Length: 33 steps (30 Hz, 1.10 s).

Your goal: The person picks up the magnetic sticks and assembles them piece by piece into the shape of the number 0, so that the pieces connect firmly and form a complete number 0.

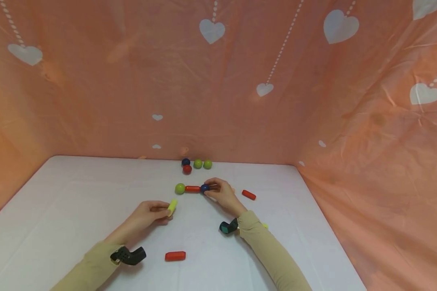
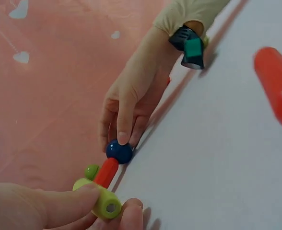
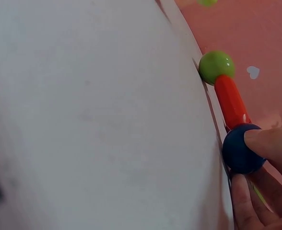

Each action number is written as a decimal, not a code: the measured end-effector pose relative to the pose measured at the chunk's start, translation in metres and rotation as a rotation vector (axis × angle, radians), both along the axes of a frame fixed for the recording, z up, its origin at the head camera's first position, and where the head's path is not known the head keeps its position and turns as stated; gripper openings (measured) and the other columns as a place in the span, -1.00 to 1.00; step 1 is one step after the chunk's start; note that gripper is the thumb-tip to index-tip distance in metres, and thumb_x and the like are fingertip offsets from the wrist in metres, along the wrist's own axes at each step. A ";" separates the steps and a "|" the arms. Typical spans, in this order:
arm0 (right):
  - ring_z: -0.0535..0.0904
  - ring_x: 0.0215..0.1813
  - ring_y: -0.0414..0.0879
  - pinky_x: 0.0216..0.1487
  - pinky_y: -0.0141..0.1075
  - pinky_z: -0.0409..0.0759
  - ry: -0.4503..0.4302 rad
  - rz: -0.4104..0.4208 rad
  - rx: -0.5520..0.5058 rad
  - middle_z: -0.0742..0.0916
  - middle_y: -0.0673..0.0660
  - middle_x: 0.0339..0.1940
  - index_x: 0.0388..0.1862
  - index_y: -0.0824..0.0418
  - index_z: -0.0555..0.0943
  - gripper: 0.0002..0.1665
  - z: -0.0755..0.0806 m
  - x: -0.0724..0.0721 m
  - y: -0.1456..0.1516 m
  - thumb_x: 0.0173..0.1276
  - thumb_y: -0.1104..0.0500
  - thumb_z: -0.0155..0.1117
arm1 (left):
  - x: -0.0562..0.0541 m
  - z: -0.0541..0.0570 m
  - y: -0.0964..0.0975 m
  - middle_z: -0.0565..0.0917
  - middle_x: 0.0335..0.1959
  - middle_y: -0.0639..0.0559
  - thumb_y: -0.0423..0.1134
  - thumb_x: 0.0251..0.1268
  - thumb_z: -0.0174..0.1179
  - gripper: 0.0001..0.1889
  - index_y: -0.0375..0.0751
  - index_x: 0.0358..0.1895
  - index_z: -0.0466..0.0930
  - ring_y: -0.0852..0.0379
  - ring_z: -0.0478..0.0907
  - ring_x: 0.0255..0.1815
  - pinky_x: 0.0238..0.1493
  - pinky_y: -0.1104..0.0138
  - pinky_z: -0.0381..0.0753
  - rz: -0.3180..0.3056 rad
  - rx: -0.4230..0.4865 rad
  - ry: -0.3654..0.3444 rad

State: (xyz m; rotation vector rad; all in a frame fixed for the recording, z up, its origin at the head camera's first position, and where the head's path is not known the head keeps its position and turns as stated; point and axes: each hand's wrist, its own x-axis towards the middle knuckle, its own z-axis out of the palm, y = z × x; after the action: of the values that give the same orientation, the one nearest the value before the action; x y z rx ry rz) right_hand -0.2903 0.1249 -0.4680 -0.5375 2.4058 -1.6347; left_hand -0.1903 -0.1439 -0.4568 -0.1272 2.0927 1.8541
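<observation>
My left hand (image 1: 149,212) pinches a short yellow-green rod (image 1: 172,207) between thumb and fingers, just above the white table. A round metal spot shows on the rod's end in the left wrist view. Ahead and to the right, my right hand (image 1: 223,195) grips a dark blue ball (image 3: 240,149) with thumb and fingertips. That ball touches one end of a red rod (image 1: 192,188), and a green ball (image 1: 180,188) sits at the rod's other end, so the three form a straight row. The left hand's rod is apart from this row in the head view.
At the table's back are a blue ball (image 1: 185,161), a red ball (image 1: 187,169) and two green balls (image 1: 202,164). One loose red rod (image 1: 249,195) lies right of my right hand, another red rod (image 1: 175,256) near the front. My right sleeve partly hides a yellow piece (image 1: 265,226).
</observation>
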 end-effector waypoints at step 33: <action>0.60 0.05 -0.05 0.08 -0.29 0.55 -0.010 0.018 -0.007 0.63 0.14 0.04 0.09 0.23 0.55 -0.62 0.002 -0.001 0.002 0.28 0.31 0.32 | -0.041 0.000 0.011 0.67 -0.23 -0.16 -0.14 0.24 0.30 -0.58 -0.43 0.01 0.56 0.02 0.68 -0.21 -0.12 0.29 0.64 0.045 0.064 -0.100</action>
State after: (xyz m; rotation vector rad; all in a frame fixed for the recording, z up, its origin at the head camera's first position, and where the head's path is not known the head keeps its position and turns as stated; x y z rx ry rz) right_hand -0.2911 0.1267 -0.4656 -0.5491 2.3823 -1.6355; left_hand -0.2316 -0.1327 -0.4573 -0.2476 1.9777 1.8973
